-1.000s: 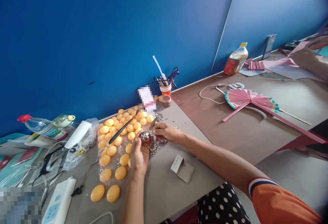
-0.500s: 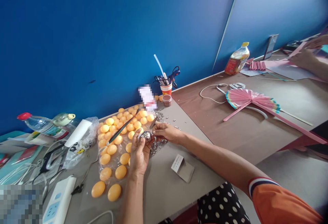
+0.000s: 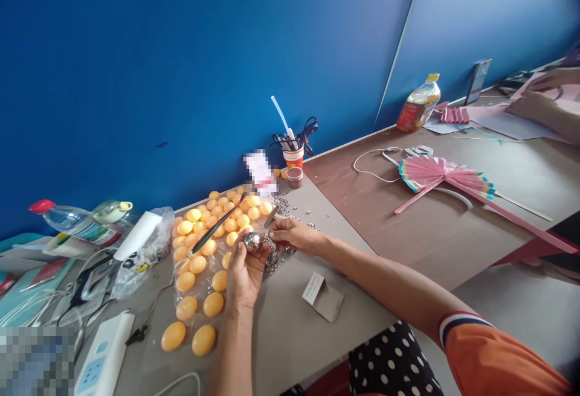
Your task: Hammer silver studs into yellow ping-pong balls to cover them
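Note:
My left hand (image 3: pixel 247 272) is wrapped from below around a small ball covered in shiny silver studs (image 3: pixel 254 241). The fingers of my right hand (image 3: pixel 290 233) are pinched together at the ball's right side. A slim, flat grey piece (image 3: pixel 272 216) sticks out just above those fingers; whether they grip it I cannot tell. Many loose silver studs (image 3: pixel 272 261) lie on the table below and behind my right hand. Left of my hands, many orange balls (image 3: pixel 214 303) lie on a clear plastic sheet, with a dark strap-like strip (image 3: pixel 217 226) across them.
A small opened box (image 3: pixel 324 299) lies right of my hands. Behind are a cup of pens (image 3: pixel 293 156) and a small lidded tub (image 3: pixel 294 177). Bottles (image 3: pixel 75 221), cables and a power strip (image 3: pixel 104 354) crowd the left. Rightward are a pink paper fan (image 3: pixel 446 175) and another person's hands (image 3: pixel 537 109).
My left hand has turned slightly, and the studded ball has shifted a little left, showing more of its studs. My right hand stays almost in place. The other person's hands have moved slightly.

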`<state>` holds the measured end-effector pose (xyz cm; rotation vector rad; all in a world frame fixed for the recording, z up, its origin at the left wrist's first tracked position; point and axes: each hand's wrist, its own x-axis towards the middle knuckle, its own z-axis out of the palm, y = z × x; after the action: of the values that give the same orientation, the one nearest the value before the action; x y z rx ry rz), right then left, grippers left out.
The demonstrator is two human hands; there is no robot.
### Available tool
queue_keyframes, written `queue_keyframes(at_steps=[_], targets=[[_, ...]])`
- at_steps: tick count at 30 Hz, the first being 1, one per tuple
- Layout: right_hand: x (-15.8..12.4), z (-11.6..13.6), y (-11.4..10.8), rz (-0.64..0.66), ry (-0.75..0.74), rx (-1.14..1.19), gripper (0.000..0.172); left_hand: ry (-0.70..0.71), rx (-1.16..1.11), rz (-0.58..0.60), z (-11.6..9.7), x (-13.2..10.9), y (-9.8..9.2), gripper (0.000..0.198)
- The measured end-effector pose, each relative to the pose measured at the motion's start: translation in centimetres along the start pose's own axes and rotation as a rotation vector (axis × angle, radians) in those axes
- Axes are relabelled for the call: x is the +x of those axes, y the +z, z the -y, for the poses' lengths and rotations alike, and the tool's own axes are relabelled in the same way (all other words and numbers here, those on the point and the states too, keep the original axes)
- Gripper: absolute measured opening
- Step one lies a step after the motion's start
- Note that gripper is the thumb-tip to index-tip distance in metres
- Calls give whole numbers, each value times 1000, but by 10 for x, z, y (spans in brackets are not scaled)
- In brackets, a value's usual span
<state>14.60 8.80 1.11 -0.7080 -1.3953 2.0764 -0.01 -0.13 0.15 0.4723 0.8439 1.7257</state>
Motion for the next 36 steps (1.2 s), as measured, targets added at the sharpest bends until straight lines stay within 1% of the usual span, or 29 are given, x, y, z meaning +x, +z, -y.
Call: queue_keyframes(at_steps=[4,7,10,12,14,16,19,22,24,26,29,32,36], targets=[[-1,1,0,13,-2,-15,31,-66,-89,-74,-3,3,-5,24],[-1,1,0,16,1,-26,30,-94,-128,-92,-2,5,-9,19],[1,-3,-2,6,-19,-73,26,-102,-116,-91,-1,6,-9,27],[2,-4,-4,0,-45,-150,23,-100,-99,-88,0,6,-7,33],[2,-4,-5,-11,-70,-290,19,-94,-91,-73,0,5,-4,37],[0,-1,-3,-47,-107,-495,15,-89,-94,-48,0,4,-3,39],[-5,1,3,-111,-236,-821,8,-88,-99,-26,-1,4,-3,40],[-9,-2,9,-70,-393,-1117,7,-84,-84,-20,-2,5,-4,40],[-11,-6,11,-11,-457,-1333,7,-89,-78,-15,-2,5,-4,39],[-11,-10,11,46,-495,-1507,13,-97,-80,-22,-3,5,-3,37],[-10,-15,10,100,-519,-1626,18,-103,-88,-39,-4,4,-1,32],[-8,-17,10,122,-493,-1673,16,-102,-89,-34,-3,4,-1,27],[-7,-17,11,153,-446,-1714,12,-108,-75,-58,-2,5,-3,31]])
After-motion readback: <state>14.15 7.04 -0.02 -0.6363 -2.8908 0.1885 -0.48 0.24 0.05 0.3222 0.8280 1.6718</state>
